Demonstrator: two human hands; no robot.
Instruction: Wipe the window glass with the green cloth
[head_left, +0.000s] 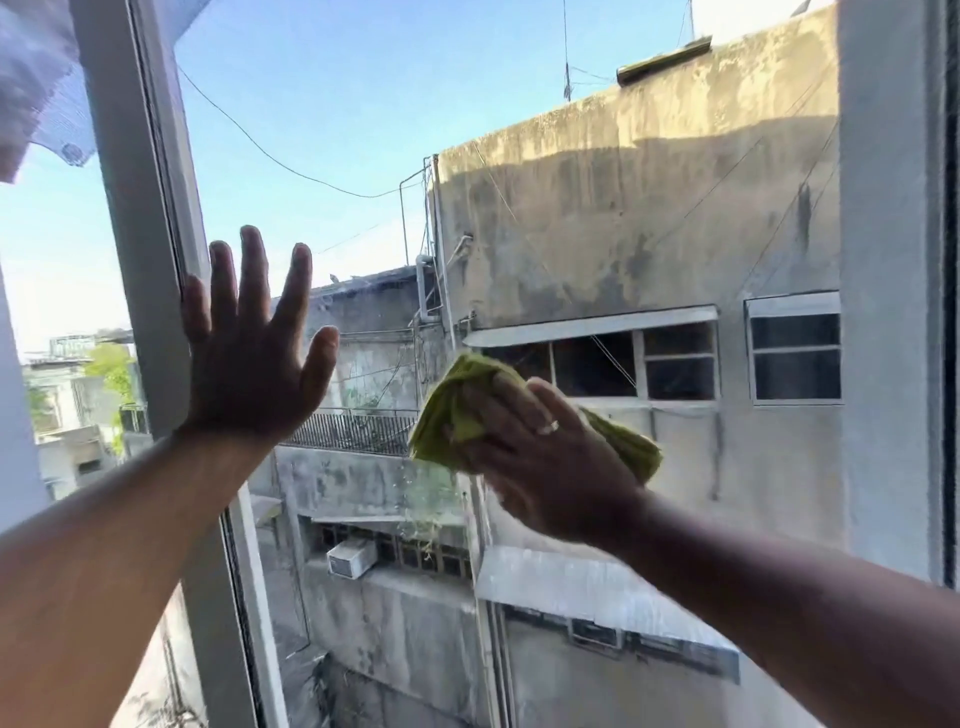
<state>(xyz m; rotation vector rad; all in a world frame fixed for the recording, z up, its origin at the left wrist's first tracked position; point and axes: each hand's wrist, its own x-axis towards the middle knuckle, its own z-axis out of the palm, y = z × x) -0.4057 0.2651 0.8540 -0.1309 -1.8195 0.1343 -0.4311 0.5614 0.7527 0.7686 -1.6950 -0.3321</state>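
The window glass fills most of the head view, with grey concrete buildings and blue sky behind it. My right hand presses a crumpled green cloth flat against the pane near its middle. A ring shows on one finger of that hand. My left hand is spread, fingers apart, palm against the glass beside the window's left frame. Part of the cloth is hidden under my right hand.
A white frame post bounds the pane on the right. A pale mesh curtain hangs at the top left. Left of the grey frame is another pane with distant rooftops and a tree.
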